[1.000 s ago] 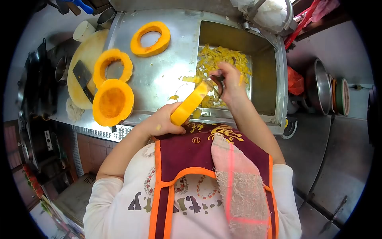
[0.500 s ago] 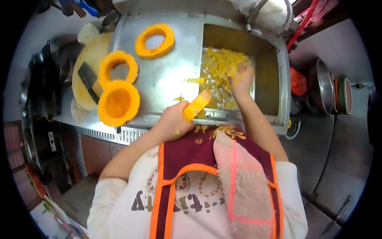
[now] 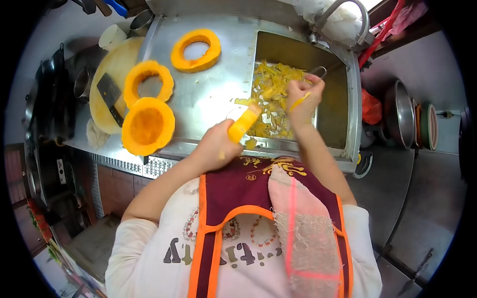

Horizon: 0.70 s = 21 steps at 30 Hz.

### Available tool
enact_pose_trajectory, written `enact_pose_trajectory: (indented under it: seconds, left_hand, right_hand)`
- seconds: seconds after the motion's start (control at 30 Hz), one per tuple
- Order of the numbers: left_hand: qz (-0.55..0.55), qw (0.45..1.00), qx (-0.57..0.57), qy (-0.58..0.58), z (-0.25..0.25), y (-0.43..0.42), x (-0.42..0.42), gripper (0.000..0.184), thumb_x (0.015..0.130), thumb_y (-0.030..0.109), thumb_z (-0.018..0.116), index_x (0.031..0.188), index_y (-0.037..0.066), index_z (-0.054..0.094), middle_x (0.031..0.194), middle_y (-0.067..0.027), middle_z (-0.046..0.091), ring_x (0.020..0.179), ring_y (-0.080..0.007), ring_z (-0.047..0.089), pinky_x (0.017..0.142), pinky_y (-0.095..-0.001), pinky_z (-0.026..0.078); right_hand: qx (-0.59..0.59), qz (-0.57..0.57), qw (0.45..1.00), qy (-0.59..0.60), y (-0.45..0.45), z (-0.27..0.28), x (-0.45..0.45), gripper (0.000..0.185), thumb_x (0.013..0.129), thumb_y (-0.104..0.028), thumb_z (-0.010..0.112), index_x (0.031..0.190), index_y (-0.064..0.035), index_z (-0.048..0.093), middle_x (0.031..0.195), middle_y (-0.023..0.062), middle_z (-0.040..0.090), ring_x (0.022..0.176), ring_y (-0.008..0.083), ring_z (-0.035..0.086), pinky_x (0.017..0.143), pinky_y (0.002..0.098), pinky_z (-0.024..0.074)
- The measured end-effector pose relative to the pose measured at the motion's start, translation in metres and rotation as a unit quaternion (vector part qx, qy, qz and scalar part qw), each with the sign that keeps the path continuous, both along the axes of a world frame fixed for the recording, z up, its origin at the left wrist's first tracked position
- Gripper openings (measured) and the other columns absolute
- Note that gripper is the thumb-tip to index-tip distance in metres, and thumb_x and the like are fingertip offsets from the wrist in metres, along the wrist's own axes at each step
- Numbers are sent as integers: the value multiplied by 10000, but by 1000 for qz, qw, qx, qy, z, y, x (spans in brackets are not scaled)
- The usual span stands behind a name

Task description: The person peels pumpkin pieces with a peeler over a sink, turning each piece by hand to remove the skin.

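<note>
My left hand point(image 3: 218, 146) is closed around a thick orange-yellow pumpkin piece point(image 3: 242, 125), held tilted over the sink's front left edge. My right hand point(image 3: 304, 99), over the sink, has its fingers closed around what looks like a peeler. A thin metal loop point(image 3: 322, 71) shows beyond the fingertips, and a yellow strip point(image 3: 300, 101) lies along the palm; the rest is hidden. Below, yellow peelings point(image 3: 272, 89) lie heaped in the sink point(image 3: 332, 109). On the steel counter to the left are two pumpkin rings point(image 3: 214, 57) point(image 3: 130, 84) and a hollowed pumpkin end point(image 3: 148, 126).
A cleaver point(image 3: 109, 94) rests on a round cutting board point(image 3: 99, 69) at the left. The tap point(image 3: 323, 22) rises behind the sink. Steel bowls point(image 3: 401, 111) and a red bag point(image 3: 371, 106) are at the right. A cloth point(image 3: 303, 223) hangs on the apron front.
My right hand has turned, its fingers drawn together, and the metal loop now shows clearly. My left hand stays about where it was, with the pumpkin piece still in it.
</note>
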<state>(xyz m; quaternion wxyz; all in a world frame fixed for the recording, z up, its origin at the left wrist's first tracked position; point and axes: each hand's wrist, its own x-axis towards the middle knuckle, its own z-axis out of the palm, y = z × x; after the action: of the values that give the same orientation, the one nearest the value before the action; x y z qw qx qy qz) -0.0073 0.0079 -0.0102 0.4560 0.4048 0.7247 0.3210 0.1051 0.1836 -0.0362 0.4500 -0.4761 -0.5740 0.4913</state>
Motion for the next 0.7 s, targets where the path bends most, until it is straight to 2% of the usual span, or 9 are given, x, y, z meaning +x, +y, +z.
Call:
enact_pose_trajectory:
  seconds: [0.03,0.1,0.13,0.33,0.5,0.53,0.6,0.67,0.7]
  left_hand:
    - [-8,1000,11,15,-1,-6,1,373,658,121,616,987,-9,496,819,-165,563,765,-276,555,709,-335,435]
    - [-9,999,25,33,-1,-4,-3,369,657,129,620,975,-10,496,813,-171,561,757,-280,555,704,-336,434]
    - [-13,999,16,28,0,-4,-2,368,656,135,624,969,-11,496,810,-174,560,755,-283,555,702,-337,434]
    - [-37,999,3,15,7,8,10,366,642,136,645,936,-19,492,818,-178,567,763,-278,563,692,-337,437]
    - [-14,1000,0,10,1,16,12,338,649,124,636,908,-35,487,835,-176,579,776,-262,573,694,-335,438]
    - [-25,998,39,50,3,18,13,291,709,199,618,867,-21,511,757,-217,601,729,-379,588,656,-403,464]
    - [-47,997,11,60,8,19,14,279,700,176,613,877,-14,511,775,-211,601,748,-373,586,669,-399,461]
    - [-69,996,4,60,9,14,15,273,691,154,610,890,-5,511,793,-203,601,767,-366,583,683,-395,458]
    - [-81,995,13,58,6,5,14,273,686,143,608,897,0,510,802,-198,601,776,-362,581,691,-392,456]
  right_hand:
    - [41,-67,992,-98,23,-18,16,239,717,-23,548,891,45,398,590,78,495,564,152,507,511,278,420]
    - [-225,-22,969,96,46,-30,35,141,707,-16,552,773,39,439,589,80,480,552,152,498,466,282,409]
    - [-190,17,976,110,38,-29,37,111,710,-44,559,688,10,464,610,78,498,548,151,498,501,275,415]
    - [-121,173,977,10,-53,44,-12,385,757,-141,571,1022,65,383,656,84,562,590,138,521,597,273,433]
    - [-61,109,992,34,-42,23,-10,344,735,-102,579,965,51,374,612,77,546,557,142,516,563,269,427]
    - [-66,104,992,37,-37,21,-9,352,730,-100,587,965,52,374,608,75,541,557,144,515,560,269,427]
    - [-93,83,991,43,-23,34,-7,349,717,-78,587,954,62,372,601,82,528,564,153,514,527,268,416]
    - [145,-46,980,-130,29,-8,20,340,710,-54,567,952,77,367,601,90,519,563,168,524,506,271,417]
    - [134,-60,980,-138,50,-23,42,264,689,-9,559,898,64,415,598,87,508,535,176,522,473,279,408]
